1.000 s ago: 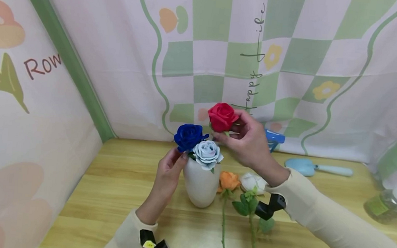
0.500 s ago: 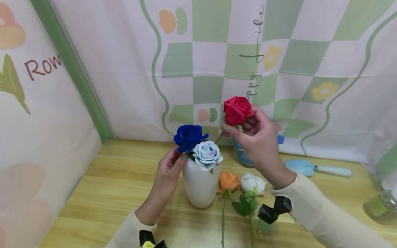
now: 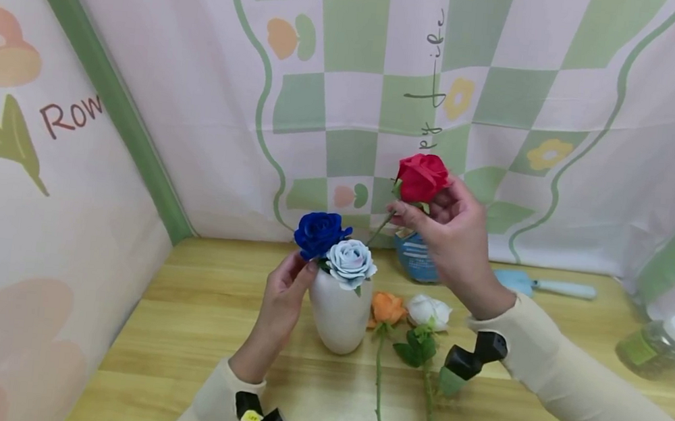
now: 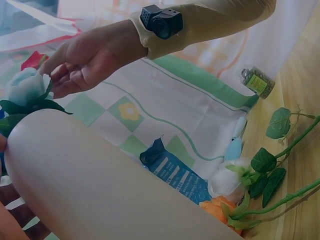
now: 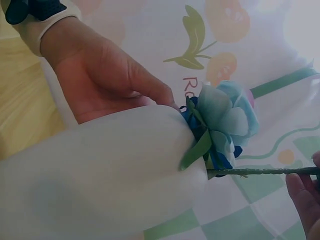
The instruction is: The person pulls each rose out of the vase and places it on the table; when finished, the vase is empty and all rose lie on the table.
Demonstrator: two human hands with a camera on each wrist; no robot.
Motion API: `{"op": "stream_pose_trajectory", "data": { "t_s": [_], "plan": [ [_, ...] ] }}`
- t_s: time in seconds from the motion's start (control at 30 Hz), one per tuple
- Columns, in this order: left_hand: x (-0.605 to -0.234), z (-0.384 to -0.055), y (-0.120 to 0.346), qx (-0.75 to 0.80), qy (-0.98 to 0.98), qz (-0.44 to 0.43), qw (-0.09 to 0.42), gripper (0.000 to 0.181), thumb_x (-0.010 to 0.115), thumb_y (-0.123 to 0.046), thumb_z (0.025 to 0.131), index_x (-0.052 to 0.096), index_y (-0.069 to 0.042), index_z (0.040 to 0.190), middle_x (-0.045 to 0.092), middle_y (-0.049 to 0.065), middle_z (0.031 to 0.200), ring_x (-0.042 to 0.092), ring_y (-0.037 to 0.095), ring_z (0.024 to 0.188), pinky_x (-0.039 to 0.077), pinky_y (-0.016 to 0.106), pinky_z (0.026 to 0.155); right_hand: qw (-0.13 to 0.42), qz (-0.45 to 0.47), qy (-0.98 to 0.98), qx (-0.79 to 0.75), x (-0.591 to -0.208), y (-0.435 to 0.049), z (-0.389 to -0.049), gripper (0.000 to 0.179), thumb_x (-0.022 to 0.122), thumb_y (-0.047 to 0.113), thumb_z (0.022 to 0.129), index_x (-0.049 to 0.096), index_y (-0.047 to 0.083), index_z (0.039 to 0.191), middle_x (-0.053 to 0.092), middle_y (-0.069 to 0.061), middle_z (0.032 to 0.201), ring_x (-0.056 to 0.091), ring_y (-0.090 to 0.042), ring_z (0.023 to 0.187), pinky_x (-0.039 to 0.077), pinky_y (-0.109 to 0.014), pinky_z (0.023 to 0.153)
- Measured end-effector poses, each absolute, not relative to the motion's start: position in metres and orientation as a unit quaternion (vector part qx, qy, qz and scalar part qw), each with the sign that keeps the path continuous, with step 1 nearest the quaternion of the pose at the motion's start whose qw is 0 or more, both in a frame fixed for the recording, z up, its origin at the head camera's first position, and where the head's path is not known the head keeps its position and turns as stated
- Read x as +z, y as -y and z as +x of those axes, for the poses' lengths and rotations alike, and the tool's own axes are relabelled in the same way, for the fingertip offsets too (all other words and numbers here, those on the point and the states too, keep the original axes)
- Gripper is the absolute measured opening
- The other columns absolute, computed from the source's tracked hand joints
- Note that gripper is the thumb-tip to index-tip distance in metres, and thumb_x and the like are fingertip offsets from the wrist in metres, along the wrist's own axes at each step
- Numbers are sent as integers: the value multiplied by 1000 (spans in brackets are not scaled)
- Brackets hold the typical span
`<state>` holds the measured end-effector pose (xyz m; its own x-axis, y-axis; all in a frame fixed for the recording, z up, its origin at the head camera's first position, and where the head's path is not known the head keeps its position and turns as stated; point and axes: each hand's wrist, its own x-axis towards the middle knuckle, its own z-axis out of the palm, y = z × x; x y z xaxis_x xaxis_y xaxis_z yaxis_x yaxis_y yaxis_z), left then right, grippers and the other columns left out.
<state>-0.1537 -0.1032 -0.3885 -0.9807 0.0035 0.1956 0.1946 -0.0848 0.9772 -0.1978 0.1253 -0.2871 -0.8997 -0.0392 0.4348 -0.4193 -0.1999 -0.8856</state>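
A white vase (image 3: pixel 338 312) stands upright on the wooden table, a dark blue rose (image 3: pixel 319 234) and a pale blue rose (image 3: pixel 350 263) at its mouth. My left hand (image 3: pixel 285 293) grips the vase near the rim, its thumb by the blue rose; the far fingers are partly hidden. Above and right of the vase, my right hand (image 3: pixel 454 232) pinches a red rose (image 3: pixel 422 178) just under the bloom. The red rose's green stem (image 5: pixel 265 171) slants down to the vase mouth in the right wrist view; its lower end is hidden.
Right of the vase lie an orange rose (image 3: pixel 388 308) and a white rose (image 3: pixel 428 312), stems toward me. A blue printed packet (image 3: pixel 415 258) sits behind, partly covered by my right hand. Farther right are a light blue trowel (image 3: pixel 562 288) and a lidded jar (image 3: pixel 663 347).
My right hand has moved up and to the right with the red rose, baring more of its stem and the blue packet. My left hand has stayed at the vase.
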Motion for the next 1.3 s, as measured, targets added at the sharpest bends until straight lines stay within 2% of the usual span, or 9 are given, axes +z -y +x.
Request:
{"op": "stream_pose_trajectory", "data": {
  "t_s": [0.2,0.47,0.73,0.9,1.13,1.3],
  "plan": [
    [-389,-154,103,-733,673,-75,63,40,50,-18,101,54,-1,138,59,16,134,53,14,117,43,30,103,134,194,594,769,-282,-130,-197,55,73,-6,85,52,2,136,70,-4,109,75,-13,89,60,-27,72],
    [-389,-153,104,-731,676,-74,63,41,50,-19,102,54,-2,138,59,16,134,53,14,116,44,29,103,132,195,545,805,-275,-136,-197,53,69,-7,87,52,0,135,67,-9,111,74,-17,91,60,-31,75],
    [-389,-154,103,-729,678,-74,66,40,51,-19,101,55,-1,137,60,17,134,54,14,117,44,29,103,157,200,503,826,-273,-146,-199,45,67,-11,86,55,-3,129,67,-13,104,74,-20,81,61,-34,72],
    [-388,-154,104,-728,679,-70,60,41,50,-20,102,54,-3,139,58,16,137,52,15,119,44,33,106,144,191,477,846,-276,-152,-200,38,66,-10,87,56,-4,124,70,-12,96,74,-21,80,62,-33,72],
    [-388,-154,104,-732,675,-72,62,40,50,-17,101,54,-1,138,59,16,133,53,14,116,45,27,101,136,179,449,865,-277,-159,-199,38,66,-11,87,56,-5,122,71,-14,93,75,-23,78,62,-34,71],
    [-388,-154,104,-733,674,-68,57,40,50,-18,102,54,-2,138,59,16,134,52,15,116,44,28,102,150,179,456,859,-278,-159,-197,38,66,-12,86,57,-5,122,71,-13,93,75,-22,77,61,-33,70]
  ]
}}
